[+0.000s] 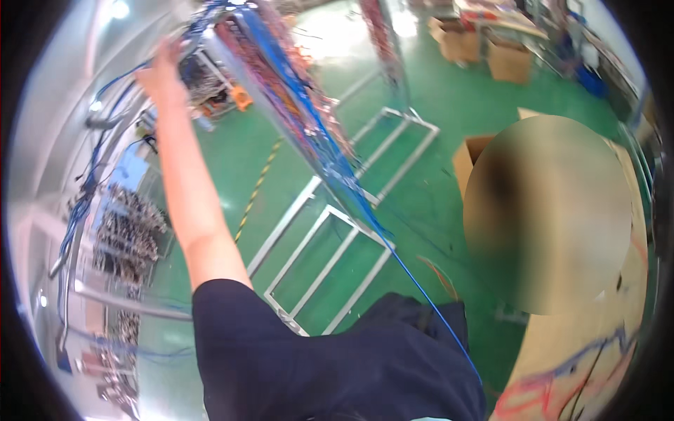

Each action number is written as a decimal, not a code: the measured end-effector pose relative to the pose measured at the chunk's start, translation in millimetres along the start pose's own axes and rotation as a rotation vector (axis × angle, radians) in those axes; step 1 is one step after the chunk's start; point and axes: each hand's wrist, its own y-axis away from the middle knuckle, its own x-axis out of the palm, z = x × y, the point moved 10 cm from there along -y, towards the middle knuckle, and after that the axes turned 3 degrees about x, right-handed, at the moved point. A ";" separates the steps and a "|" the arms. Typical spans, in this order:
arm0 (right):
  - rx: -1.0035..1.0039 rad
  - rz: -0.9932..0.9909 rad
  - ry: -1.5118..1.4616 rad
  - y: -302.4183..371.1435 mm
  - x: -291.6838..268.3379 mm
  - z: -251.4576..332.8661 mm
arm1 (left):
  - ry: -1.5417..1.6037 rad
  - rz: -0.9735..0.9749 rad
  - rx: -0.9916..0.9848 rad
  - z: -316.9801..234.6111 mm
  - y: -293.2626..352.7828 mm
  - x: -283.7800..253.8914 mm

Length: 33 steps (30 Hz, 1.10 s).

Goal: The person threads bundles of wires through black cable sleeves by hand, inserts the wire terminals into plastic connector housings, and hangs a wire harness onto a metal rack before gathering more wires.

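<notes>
My left arm stretches up to the far left, and my left hand (pixel 166 76) is raised beside a bundle of blue cables (pixel 203 22) at the top of a metal rack. The thumb stands off to the side, near a thin blue cable (pixel 116 81). The fingers are smeared and partly lost against the bundle, so their grip is unclear. My right hand is out of the picture. From the hanging bundle of blue, red and brown wires (pixel 281 77), one long blue cable (pixel 428 298) runs down across my front to the lower right.
Metal frame stands (pixel 330 270) rest on the green floor under the hanging wires. A second wire bundle (pixel 379 35) hangs farther back. Cardboard boxes (pixel 509 62) stand at the back right. More cables hang from a rack (pixel 84 189) on the left. A tan board (pixel 562 344) lies right.
</notes>
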 end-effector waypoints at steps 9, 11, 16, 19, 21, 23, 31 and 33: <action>-0.369 0.194 -0.082 -89.6 127.6 120.2 | -0.027 -0.559 -0.006 -57.7 93.3 -77.8; -0.422 0.208 -0.074 -99.0 138.5 141.1 | 0.009 -0.543 -0.202 -33.8 118.7 -65.1; -0.548 0.267 -0.042 -111.0 163.6 190.1 | 0.245 -0.147 -0.646 -3.6 141.3 30.1; -0.620 0.312 -0.029 -103.6 183.0 218.2 | 0.295 0.033 -0.574 -37.5 139.9 55.0; -0.662 0.327 -0.012 -104.8 191.1 234.3 | 0.325 0.044 -0.536 -71.3 156.5 75.0; -0.688 0.311 0.001 -108.8 190.1 246.8 | 0.183 0.192 -0.457 -102.0 196.3 106.1; -0.208 -0.213 0.325 -11.0 -13.9 117.4 | -0.144 1.965 -1.050 -44.3 556.2 149.4; 0.062 -0.505 0.459 88.3 -114.6 86.2 | -0.422 1.863 -1.469 12.3 637.6 44.9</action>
